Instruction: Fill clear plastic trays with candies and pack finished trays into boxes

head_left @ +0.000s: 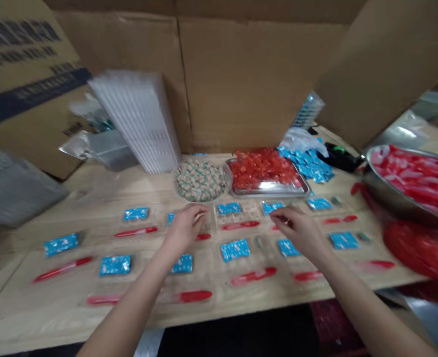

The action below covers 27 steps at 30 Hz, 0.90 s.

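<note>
My left hand (185, 225) is over the back row of clear plastic trays, just in front of a round clear tub (177, 191) of small beige-and-green pieces. Its fingers are curled together, and whatever they hold is hidden. At the right, my right hand (295, 228) has thumb and fingertips pinched beside a blue printed packet (272, 207); anything between them is too small to make out. Around both hands lie two rows of trays, most with a blue packet (235, 249) and a red knife-shaped piece (254, 276). A few, at the right, also hold a small greenish piece (259, 242).
Behind the rows stand a metal tray (274, 189) heaped with red wrapped pieces, a pile of blue packets (310, 163) and a tall stack of clear trays (140, 119). A metal bowl (397, 191) of red-and-pink pieces is at the right. Cardboard walls (248, 84) close the back.
</note>
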Each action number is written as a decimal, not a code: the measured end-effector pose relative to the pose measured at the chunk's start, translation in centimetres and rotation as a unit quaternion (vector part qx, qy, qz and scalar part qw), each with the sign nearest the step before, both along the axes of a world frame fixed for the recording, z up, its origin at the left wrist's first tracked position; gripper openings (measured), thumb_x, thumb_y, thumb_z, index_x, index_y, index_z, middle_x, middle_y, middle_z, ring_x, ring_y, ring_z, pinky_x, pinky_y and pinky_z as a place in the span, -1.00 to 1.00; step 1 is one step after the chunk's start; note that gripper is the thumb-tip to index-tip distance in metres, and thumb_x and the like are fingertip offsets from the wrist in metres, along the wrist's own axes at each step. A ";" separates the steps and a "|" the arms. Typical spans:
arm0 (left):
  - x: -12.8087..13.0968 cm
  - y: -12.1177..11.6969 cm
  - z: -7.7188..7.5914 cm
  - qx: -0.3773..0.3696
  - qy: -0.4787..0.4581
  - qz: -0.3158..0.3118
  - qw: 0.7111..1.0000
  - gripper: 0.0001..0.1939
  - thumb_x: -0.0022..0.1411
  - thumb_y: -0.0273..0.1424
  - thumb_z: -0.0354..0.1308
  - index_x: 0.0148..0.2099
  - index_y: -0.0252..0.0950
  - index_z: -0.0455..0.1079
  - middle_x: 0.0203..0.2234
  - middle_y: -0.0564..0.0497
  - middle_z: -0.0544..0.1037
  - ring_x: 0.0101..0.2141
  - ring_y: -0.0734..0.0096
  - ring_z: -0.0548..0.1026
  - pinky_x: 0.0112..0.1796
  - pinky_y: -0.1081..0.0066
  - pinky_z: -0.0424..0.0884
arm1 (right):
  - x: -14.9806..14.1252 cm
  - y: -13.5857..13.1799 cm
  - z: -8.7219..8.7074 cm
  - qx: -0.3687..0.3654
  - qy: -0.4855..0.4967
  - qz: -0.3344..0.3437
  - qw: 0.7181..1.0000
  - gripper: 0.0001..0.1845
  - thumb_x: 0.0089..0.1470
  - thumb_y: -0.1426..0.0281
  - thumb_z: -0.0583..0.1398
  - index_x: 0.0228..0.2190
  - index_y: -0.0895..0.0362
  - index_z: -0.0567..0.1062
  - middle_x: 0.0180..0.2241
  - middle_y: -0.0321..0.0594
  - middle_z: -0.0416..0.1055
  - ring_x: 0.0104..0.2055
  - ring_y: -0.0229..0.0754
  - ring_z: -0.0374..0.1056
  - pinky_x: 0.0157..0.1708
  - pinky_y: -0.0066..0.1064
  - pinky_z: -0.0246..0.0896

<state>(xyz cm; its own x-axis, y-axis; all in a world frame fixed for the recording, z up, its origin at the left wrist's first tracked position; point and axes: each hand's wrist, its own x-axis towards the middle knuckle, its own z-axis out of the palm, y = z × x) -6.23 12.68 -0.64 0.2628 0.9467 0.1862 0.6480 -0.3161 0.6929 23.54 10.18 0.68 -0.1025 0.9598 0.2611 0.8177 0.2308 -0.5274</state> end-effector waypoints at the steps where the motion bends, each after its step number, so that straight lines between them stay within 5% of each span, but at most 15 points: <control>1: -0.9 1.6 0.0 0.019 0.012 0.018 1.000 -0.83 0.16 -0.47 0.03 -0.20 -0.26 0.40 -0.27 -0.01 0.51 -0.23 0.37 0.44 -0.18 0.40 0.33 | -1.2 1.6 0.0 -0.005 -0.010 0.032 0.999 -0.85 0.04 0.38 0.12 -0.38 0.11 0.49 -0.41 -0.22 0.43 -0.35 -0.21 0.34 -0.33 -0.40 0.23; 6: -3.3 7.9 -1.0 0.049 0.115 0.070 0.990 -0.78 0.12 -0.56 0.02 -0.20 -0.31 0.41 -0.26 -0.07 0.50 -0.20 0.32 0.43 -0.14 0.37 0.32 | -9.8 11.7 0.3 -0.008 -0.130 0.142 0.981 -0.81 0.07 0.46 0.08 -0.34 0.13 0.50 -0.30 -0.18 0.45 -0.19 -0.21 0.33 -0.14 -0.43 0.15; 12: -3.1 8.7 -2.5 0.036 0.156 0.068 0.985 -0.78 0.16 -0.51 0.01 -0.18 -0.28 0.42 -0.26 -0.05 0.49 -0.21 0.34 0.42 -0.15 0.39 0.32 | -17.1 20.8 -1.0 -0.042 -0.180 0.147 0.972 -0.76 -0.05 0.46 0.19 -0.26 0.17 0.48 -0.17 -0.03 0.40 -0.08 -0.10 0.29 -0.10 -0.38 0.13; 16: -3.4 8.6 -2.5 0.024 0.142 0.054 0.988 -0.78 0.17 -0.51 -0.01 -0.17 -0.27 0.42 -0.26 -0.05 0.48 -0.22 0.35 0.42 -0.15 0.38 0.33 | -18.3 22.4 -2.7 -0.054 -0.152 0.116 0.980 -0.72 -0.12 0.51 0.20 -0.26 0.23 0.46 -0.19 0.06 0.42 -0.13 -0.05 0.34 -0.14 -0.33 0.17; 23: -4.2 11.3 -2.2 -0.007 -0.071 0.071 0.995 -0.78 0.11 -0.51 0.07 -0.16 -0.26 0.41 -0.28 -0.01 0.51 -0.27 0.41 0.45 -0.18 0.38 0.35 | -15.3 21.7 -3.4 -0.103 0.006 0.066 0.992 -0.75 0.06 0.34 0.02 -0.39 0.18 0.46 -0.48 -0.24 0.47 -0.49 -0.26 0.36 -0.49 -0.48 0.23; 27: -2.8 14.1 -2.6 -0.069 -0.278 0.088 0.954 -0.66 0.05 -0.49 0.16 -0.07 -0.27 0.38 -0.23 -0.02 0.51 -0.29 0.43 0.46 -0.20 0.38 0.38 | -15.2 20.0 -3.2 -0.194 0.250 0.118 0.941 -0.74 -0.07 0.21 0.13 -0.51 0.17 0.45 -0.59 -0.35 0.38 -0.61 -0.35 0.22 -0.61 -0.52 0.15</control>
<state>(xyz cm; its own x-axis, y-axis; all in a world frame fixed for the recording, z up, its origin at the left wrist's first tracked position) -9.02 26.74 -3.23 -0.0062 0.9926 0.1209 0.2030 -0.1172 0.9721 8.39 30.22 -2.51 -0.2827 0.9587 -0.0318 0.3941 0.0859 -0.9150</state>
